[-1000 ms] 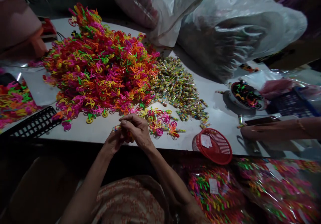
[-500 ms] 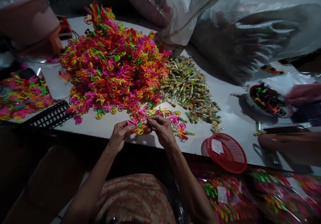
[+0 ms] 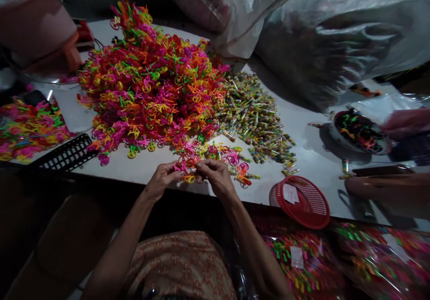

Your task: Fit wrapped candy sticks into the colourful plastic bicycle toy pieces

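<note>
Pink thin plastic piece (image 3: 179,168) pinched by left hand (image 3: 161,181); right hand (image 3: 219,179) just beside, can't tell its hold. Best: light pinch, wrists steady.

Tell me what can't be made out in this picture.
In the head view:
What the right hand may pinch: hidden by its own fingers.
Print on the white label at the red basket: too small.
Rest of the big grey sack: cut off by the top and right edges.
Rest of the pink bucket: cut off by the left edge.
</note>
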A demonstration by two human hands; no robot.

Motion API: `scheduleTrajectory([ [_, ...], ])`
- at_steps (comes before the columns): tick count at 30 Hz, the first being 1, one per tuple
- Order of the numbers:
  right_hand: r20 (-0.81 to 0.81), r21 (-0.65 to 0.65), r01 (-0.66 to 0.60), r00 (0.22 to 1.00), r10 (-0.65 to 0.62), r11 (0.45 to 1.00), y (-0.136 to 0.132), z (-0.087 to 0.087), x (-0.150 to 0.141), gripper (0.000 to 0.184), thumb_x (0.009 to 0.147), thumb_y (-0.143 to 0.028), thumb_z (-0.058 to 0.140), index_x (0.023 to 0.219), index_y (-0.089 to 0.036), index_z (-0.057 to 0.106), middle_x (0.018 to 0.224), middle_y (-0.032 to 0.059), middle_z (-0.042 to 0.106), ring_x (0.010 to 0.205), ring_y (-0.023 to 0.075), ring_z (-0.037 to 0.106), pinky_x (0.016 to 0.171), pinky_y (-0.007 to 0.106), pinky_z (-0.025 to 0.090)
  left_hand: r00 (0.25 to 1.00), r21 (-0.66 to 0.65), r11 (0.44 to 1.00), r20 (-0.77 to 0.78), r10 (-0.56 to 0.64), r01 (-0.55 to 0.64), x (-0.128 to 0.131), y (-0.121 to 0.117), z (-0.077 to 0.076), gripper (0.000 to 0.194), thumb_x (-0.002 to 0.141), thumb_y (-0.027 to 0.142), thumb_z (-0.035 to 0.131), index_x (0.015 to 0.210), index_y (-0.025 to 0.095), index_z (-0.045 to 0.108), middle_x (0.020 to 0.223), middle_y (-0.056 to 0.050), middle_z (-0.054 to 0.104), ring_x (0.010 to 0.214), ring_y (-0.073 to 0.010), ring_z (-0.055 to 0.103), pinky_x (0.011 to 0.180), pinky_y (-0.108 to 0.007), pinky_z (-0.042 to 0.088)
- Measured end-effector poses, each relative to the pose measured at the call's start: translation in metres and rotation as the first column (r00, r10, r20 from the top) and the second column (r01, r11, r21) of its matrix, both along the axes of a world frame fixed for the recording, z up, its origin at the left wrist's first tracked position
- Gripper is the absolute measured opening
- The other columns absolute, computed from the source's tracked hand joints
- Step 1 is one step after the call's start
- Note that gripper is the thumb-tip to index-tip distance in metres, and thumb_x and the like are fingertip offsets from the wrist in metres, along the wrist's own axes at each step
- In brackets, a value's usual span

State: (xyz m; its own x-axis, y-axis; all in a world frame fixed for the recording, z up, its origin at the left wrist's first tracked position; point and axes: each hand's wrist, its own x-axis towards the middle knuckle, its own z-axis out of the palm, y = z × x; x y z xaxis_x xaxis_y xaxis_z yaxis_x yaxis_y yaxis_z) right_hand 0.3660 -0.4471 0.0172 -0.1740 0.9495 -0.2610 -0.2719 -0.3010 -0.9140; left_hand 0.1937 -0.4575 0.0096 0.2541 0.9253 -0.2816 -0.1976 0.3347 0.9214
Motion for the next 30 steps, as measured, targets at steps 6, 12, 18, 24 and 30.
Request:
scheduleTrajectory([
  [6,0.045,0.031,-0.068,0.997,0.067,0.997,0.000,0.010,0.006,0.030,0.064,-0.045,0.078,0.066,-0.016,0.070,0.050,-0.0014,0.062,0.043,0.0091,0.054,0.048,0.023,0.044,0.998,0.037,0.999,-0.056,-0.032,0.034,-0.003,0.001,-0.001,0.025,0.065,0.034,0.076,0.084,0.017,0.075,0.080,-0.005,0.071,0.089,-0.0225,0.063,0.087,-0.032,0.047],
  [12,0.071,0.002,-0.189,0.979,0.189,0.982,0.007,0.013,0.012,0.032,0.067,-0.045,0.076,0.061,-0.015,0.067,0.043,-0.0035,0.056,0.037,0.0063,0.046,0.043,0.020,0.037,0.996,0.013,0.997,-0.031,-0.079,0.080,0.000,-0.003,-0.002,0.025,0.063,0.036,0.076,0.078,0.017,0.075,0.076,-0.005,0.071,0.083,-0.0230,0.064,0.084,-0.035,0.049],
  [18,0.072,0.033,-0.181,0.981,0.178,0.983,0.000,0.012,0.012,0.031,0.067,-0.045,0.075,0.061,-0.016,0.066,0.045,-0.0036,0.056,0.037,0.0067,0.047,0.041,0.020,0.036,0.996,-0.056,0.996,0.052,-0.072,0.075,0.006,-0.010,-0.004,0.029,0.065,0.039,0.076,0.082,0.016,0.073,0.076,-0.004,0.071,0.077,-0.0203,0.065,0.080,-0.033,0.048],
  [24,0.243,0.225,-0.021,0.970,-0.035,0.974,-0.021,0.011,0.003,0.023,0.072,-0.039,0.073,0.065,-0.018,0.068,0.058,-0.0014,0.060,0.042,0.0082,0.052,0.043,0.022,0.040,0.994,0.045,0.997,-0.097,-0.052,0.056,0.009,-0.007,0.004,0.024,0.067,0.038,0.073,0.080,0.018,0.071,0.079,-0.004,0.069,0.084,-0.0204,0.061,0.080,-0.030,0.046],
  [30,0.174,0.113,0.094,0.978,-0.113,0.989,-0.022,0.002,0.004,0.028,0.071,-0.043,0.071,0.064,-0.017,0.065,0.052,-0.0026,0.058,0.042,0.0083,0.051,0.044,0.021,0.042,0.947,0.117,0.985,-0.311,-0.081,0.123,0.008,-0.004,0.009,0.022,0.072,0.039,0.067,0.074,0.017,0.068,0.075,-0.002,0.065,0.078,-0.0180,0.059,0.073,-0.027,0.046],
])
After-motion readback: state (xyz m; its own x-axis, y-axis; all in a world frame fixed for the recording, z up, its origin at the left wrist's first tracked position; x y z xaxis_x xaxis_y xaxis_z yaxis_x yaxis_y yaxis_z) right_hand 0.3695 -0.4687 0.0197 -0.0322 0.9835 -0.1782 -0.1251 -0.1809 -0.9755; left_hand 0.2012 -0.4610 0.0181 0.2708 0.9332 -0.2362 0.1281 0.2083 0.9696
